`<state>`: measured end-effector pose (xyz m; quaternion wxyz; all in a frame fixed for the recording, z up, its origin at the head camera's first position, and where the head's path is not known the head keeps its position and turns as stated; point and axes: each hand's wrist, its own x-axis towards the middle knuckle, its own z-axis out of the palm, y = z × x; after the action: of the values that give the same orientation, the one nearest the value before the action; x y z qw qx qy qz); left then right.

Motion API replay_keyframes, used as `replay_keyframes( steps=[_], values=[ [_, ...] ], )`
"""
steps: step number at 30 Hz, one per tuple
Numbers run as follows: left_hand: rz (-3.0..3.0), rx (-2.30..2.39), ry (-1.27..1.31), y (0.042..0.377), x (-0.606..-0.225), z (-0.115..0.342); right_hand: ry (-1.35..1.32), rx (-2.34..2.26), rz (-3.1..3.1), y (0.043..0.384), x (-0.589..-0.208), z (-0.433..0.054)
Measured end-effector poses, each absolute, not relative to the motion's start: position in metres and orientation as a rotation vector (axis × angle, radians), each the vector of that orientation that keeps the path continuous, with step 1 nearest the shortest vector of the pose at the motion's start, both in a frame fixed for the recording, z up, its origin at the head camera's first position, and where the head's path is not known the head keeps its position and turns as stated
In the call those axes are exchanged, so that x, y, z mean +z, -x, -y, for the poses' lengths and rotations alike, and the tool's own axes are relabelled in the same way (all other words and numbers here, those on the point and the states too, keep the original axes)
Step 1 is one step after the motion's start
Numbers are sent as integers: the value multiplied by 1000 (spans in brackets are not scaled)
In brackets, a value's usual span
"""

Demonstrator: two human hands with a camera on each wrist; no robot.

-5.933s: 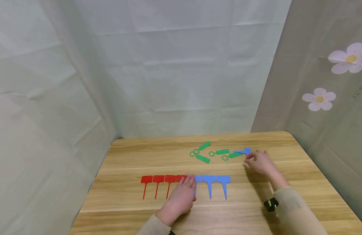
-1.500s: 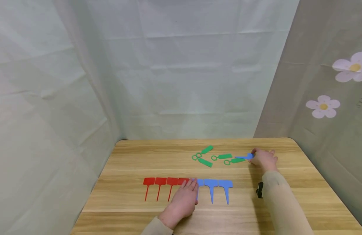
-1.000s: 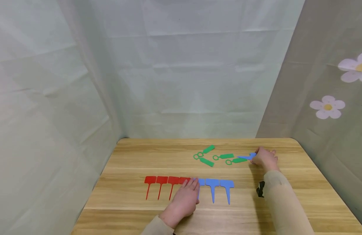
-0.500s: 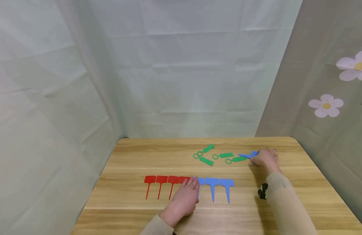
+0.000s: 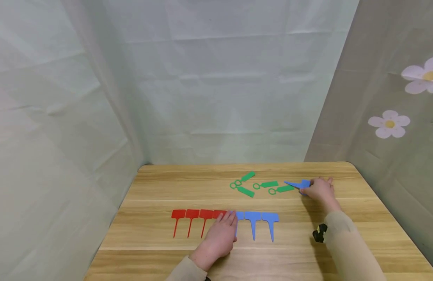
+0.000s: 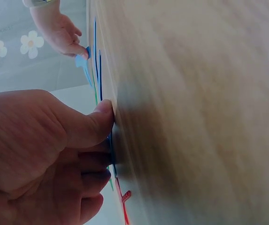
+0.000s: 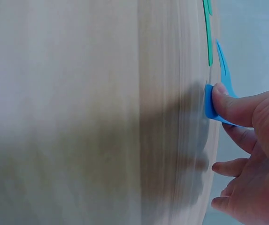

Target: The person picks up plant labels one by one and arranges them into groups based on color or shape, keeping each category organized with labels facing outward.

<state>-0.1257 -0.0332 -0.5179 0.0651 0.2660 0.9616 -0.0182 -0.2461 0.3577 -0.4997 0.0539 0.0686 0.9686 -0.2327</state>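
Observation:
Near the back right of the table, my right hand (image 5: 321, 191) pinches a blue T-shaped plant label (image 5: 305, 184) between thumb and forefinger. Its pointed stem is tilted up to the left, as the right wrist view also shows at the blue label (image 7: 209, 102). My left hand (image 5: 220, 234) rests with straight fingers on the row of labels where red meets blue. It partly covers a red plant label (image 5: 219, 214) and a blue plant label (image 5: 240, 215). Three red plant labels (image 5: 192, 213) lie left of it, two blue plant labels (image 5: 252, 216) to the right, all stems toward me.
Several green ring-ended tags (image 5: 270, 184) lie loosely behind the row. One green tag (image 5: 284, 189) is just left of the pinched label. The wooden table (image 5: 149, 234) ends at a hanging pale cloth (image 5: 223, 117), with a flowered cloth (image 5: 364, 97) on the right.
The blue label in my right hand has turned slightly, its stem tip rising and more of its head showing. My left hand has stayed on the row. The head view has shifted slightly.

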Motion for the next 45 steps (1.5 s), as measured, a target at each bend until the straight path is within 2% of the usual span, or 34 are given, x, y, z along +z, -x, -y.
replay_keyframes(
  steps=[27, 34, 45],
  values=[
    [-2908, -37, -816, 125, -518, 34, -101, -840, -2986, 231, -514, -359],
    [-2902, -23, -812, 125, -519, 34, -4, -846, -3048, 226, -515, -358],
    [-2910, -26, -812, 123, -518, 35, -15, -936, -3060, 226, -517, -359]
  ],
)
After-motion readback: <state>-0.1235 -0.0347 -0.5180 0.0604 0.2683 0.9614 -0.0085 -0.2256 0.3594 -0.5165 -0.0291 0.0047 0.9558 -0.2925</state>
